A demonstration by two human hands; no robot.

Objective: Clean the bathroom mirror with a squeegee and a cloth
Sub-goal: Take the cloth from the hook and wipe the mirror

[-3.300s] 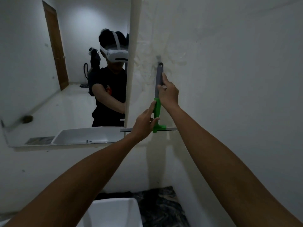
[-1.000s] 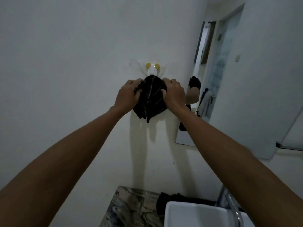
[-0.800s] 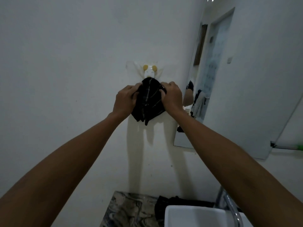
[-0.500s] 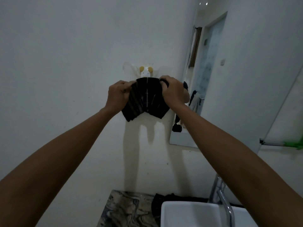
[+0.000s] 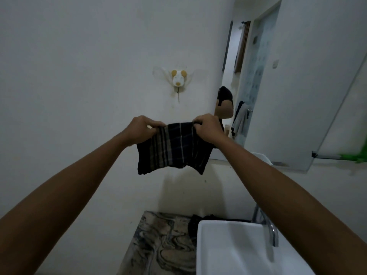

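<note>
**A:** How are the arms set?

**B:** Both reach straight forward, nearly level. The left hand (image 5: 141, 129) and the right hand (image 5: 208, 127) are each closed on an upper corner of the cloth (image 5: 173, 148), knuckles up, stretching its top edge flat between them. The cloth, dark with pale stripes, hangs free below the fingers in front of the wall.

**A:** Where is it against the rest?

**B:** Near the centre of view. The animal-faced wall hook (image 5: 178, 78) is at 12 o'clock from it, well apart and bare.

**A:** And the mirror?

**B:** The mirror (image 5: 297, 92) is at 2 o'clock from the cloth, on the wall meeting this one at the corner. It reflects a doorway and hanging clothes. At its lower right corner, at 3 o'clock by the frame edge, the green squeegee (image 5: 355, 156) shows only partly.

**A:** Below the hands?

**B:** At 6 o'clock a marbled countertop (image 5: 158, 245); just beside it at 5 o'clock the white sink (image 5: 228, 253) with a metal faucet (image 5: 270, 229). The walls are plain white, the light dim.
</note>
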